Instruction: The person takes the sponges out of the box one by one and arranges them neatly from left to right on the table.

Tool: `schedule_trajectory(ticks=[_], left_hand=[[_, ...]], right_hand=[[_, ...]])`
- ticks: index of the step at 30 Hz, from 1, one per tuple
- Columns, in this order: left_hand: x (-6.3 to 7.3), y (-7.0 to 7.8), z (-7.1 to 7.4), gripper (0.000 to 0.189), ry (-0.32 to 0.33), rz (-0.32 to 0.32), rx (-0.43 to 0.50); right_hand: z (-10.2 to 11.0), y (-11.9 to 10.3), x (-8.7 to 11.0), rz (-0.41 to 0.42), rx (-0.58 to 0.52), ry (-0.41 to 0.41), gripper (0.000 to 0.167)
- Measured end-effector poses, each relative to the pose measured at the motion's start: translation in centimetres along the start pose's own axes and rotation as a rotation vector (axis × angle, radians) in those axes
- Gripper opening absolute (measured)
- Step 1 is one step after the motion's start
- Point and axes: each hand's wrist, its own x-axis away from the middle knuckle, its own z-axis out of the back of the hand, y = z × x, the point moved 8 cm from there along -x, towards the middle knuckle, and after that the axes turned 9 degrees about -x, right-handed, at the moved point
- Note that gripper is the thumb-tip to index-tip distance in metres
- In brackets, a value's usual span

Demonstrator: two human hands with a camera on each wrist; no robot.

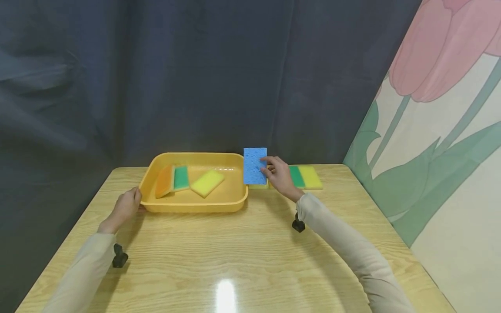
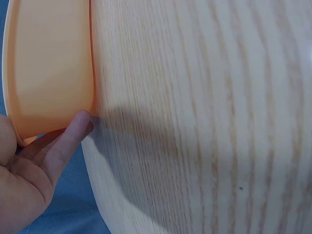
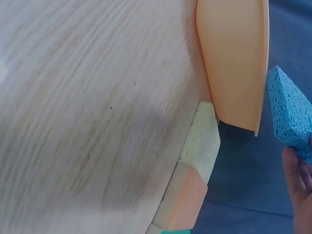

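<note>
A yellow plastic tray (image 1: 192, 208) stands at the back of the table. My left hand (image 1: 123, 208) grips its left end, thumb up at the rim and fingers against the outer wall in the left wrist view. Inside the tray lie an orange sponge (image 1: 164, 181), a green sponge (image 1: 181, 178) and a yellow sponge (image 1: 207, 182). Above the tray's right end, my right hand (image 1: 279, 174) pinches a blue sponge (image 1: 253, 166) by its right edge, broad face toward the head camera. The right wrist view shows only some of the fingers under this sponge.
Right of the tray, a row of sponges runs along the back edge: a pale yellow sponge (image 3: 202, 136), an orange-topped sponge (image 3: 185, 200), a green sponge (image 1: 296, 176) and a yellow sponge (image 1: 311, 177). A dark curtain (image 1: 203, 78) hangs behind; a flower-painted wall (image 1: 442, 152) borders the right.
</note>
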Motion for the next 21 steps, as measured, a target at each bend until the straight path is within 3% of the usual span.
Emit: schedule_trajectory(ticks=[4,10,17,21], left_hand=[[0.1,0.2,0.0,0.044,-0.007,0.003,0.001],[0.1,0.2,0.6,0.037,0.046,-0.013,-0.11],[0.1,0.2,-0.3,0.042,-0.01,-0.009,0.016],[0.2,0.4,0.1,0.04,0.012,-0.014,-0.014]], right_hand=[[0.6,0.1,0.3,-0.007,0.004,0.008,0.027],[1.1,1.0,0.8,-0.042,0.004,-0.023,0.027],[1.8,2.1,1.7,-0.092,-0.003,-0.064,0.026],[1.6,2.6,2.1,-0.123,0.007,-0.119,0.025]])
